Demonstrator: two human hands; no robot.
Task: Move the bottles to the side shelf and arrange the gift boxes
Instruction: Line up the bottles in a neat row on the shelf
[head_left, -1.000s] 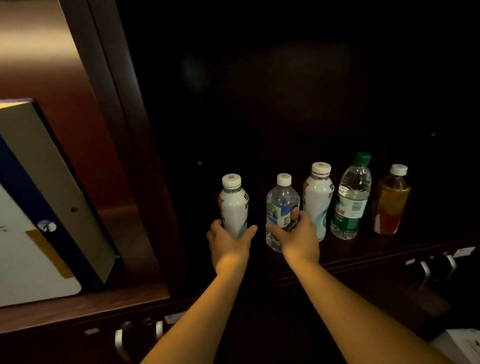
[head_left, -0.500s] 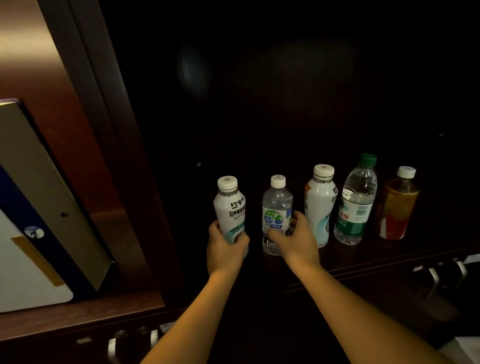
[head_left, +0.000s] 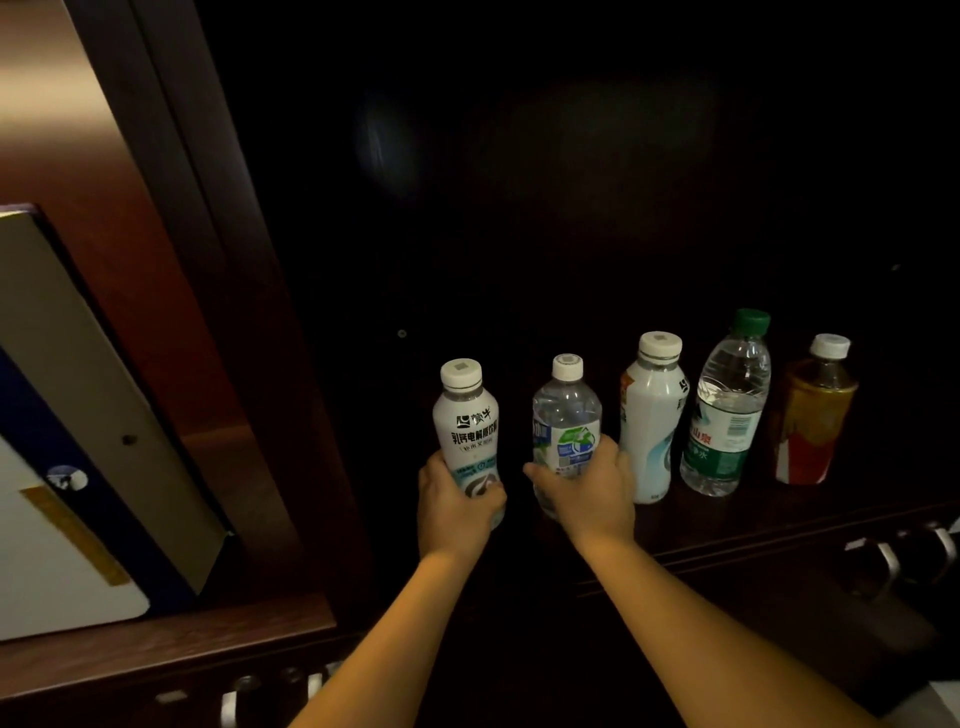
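My left hand grips the lower half of a white milk-drink bottle with a white cap. My right hand grips a small clear water bottle with a green and blue label. Both bottles are upright and held a little in front of the dark shelf. Three more bottles stand in a row on that shelf: a second white bottle, a clear bottle with a green cap and an amber tea bottle. A large flat gift box, beige and blue, leans in the left compartment.
A dark wooden upright separates the left compartment from the dark bottle shelf. Below run drawer fronts with metal handles on the right and more handles at lower left. A pale object shows at the bottom right corner.
Both hands have closed round their bottles and lifted them slightly off the shelf. The white bottle has turned so its printed label faces me.
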